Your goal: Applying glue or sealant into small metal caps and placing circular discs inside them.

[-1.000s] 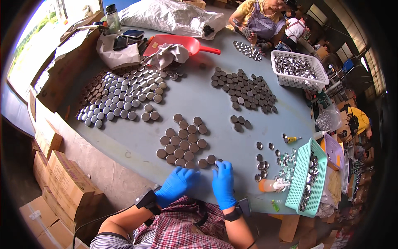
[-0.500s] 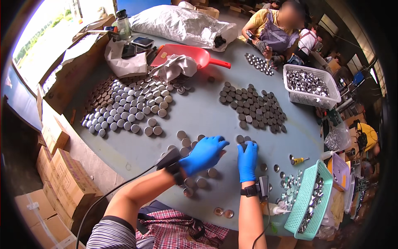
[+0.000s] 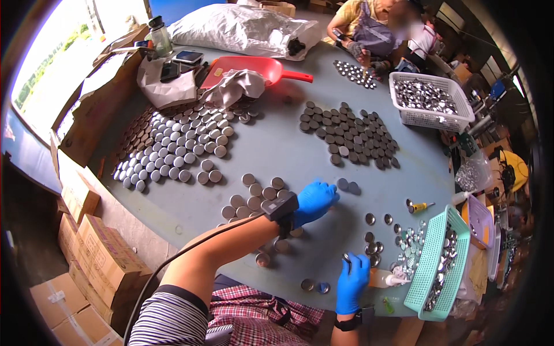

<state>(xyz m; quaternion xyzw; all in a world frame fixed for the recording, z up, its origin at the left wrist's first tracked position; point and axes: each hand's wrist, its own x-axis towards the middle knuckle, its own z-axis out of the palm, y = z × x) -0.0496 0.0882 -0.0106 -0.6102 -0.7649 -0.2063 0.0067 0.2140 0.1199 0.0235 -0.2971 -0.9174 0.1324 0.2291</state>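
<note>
My gloved left hand [image 3: 314,202] reaches over the middle of the table. Its fingers are curled together, and what they hold, if anything, is hidden. Just beyond its fingertips lie a few dark round caps [image 3: 348,185]. Lower and to the right, my gloved right hand [image 3: 352,284] pinches a small round metal cap [image 3: 346,257] between thumb and fingers. Several loose caps [image 3: 374,248] lie just beyond it. A cluster of grey-brown caps [image 3: 254,203] spreads beside and partly beneath my left forearm. Two more round pieces [image 3: 307,285] sit near the table's front edge.
Silver caps [image 3: 173,150] cover the left; dark caps [image 3: 352,135] lie farther back. Right of my right hand are a bottle [image 3: 381,278], clear pieces [image 3: 411,251], a green basket [image 3: 424,288] and a yellow screwdriver [image 3: 419,207]. A red dustpan [image 3: 271,66] lies behind. Another person works far right.
My right hand has drawn back from the dark caps toward the front edge, with a cap in its fingers. My left hand has shifted right, toward the dark caps. The view has shifted slightly.
</note>
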